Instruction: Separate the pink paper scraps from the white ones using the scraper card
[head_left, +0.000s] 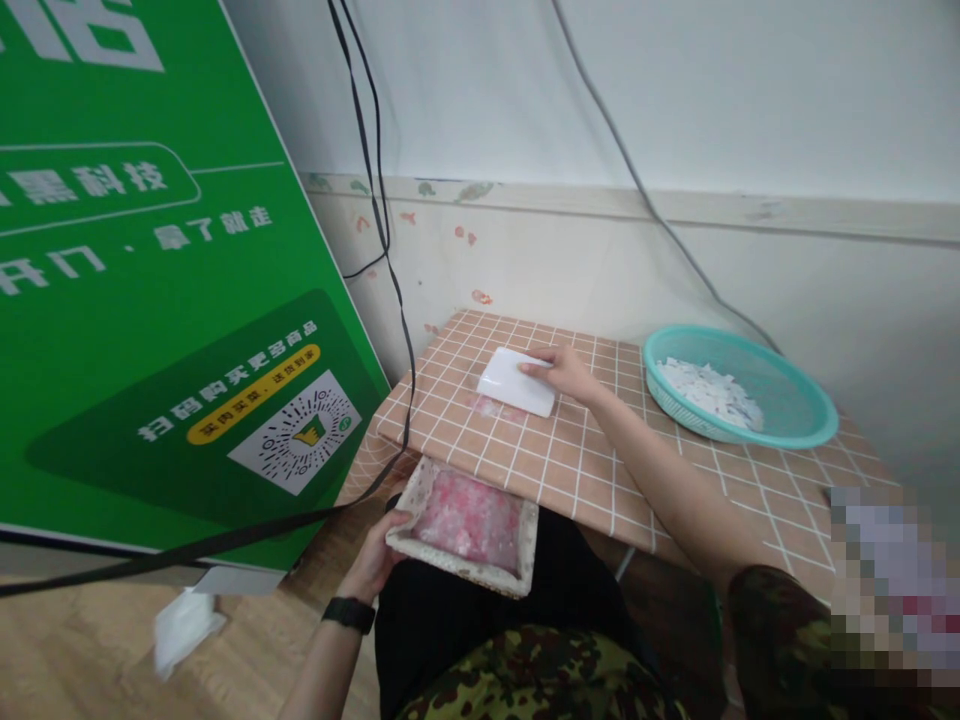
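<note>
My left hand (382,550) grips the left rim of a small whitish rectangular basket (529,545), its fingers wrapped over the edge. The basket is tilted above my lap, just under the table's front edge. Pink and white contents (469,515) fill it, perhaps under clear film; their kind is unclear. Over the table, my right hand (559,372) is closed on the right side of a flat white rectangular piece (514,380). Pinkish, shiny material (495,407) shows on the cloth beneath its front edge.
A turquoise mesh basket (814,415) on the checked tablecloth (585,490) holds many small white pieces (709,392). A black strap (405,330) hangs in front of the green sign (202,330) at left. A white bag (186,625) lies on the floor.
</note>
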